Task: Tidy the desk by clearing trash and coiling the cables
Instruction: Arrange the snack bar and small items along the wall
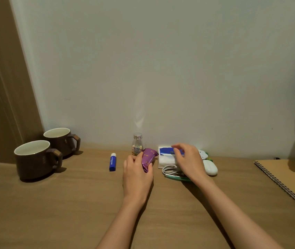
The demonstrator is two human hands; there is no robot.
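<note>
Left grip (136, 175) is closed around a crinkled purple foil wrapper (147, 157) at 12 o'clock on the wood-grain tabletop (71, 203). Right grip (188, 162), at the wrapper's 3 o'clock, pinches a flat glossy blue packet (167, 151) over a soft white tissue pack (166, 160). A loosely looped white cable (169, 170) lies beneath that hand. Two matte brown mugs (35, 159) stand at 10 o'clock.

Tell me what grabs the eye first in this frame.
Mid-desk, the left hand grips a purple wrapper, while the right hand pinches a blue wrapper over a white pack. Two brown mugs stand at far left. A coiled white cable lies just below the right hand.
</note>
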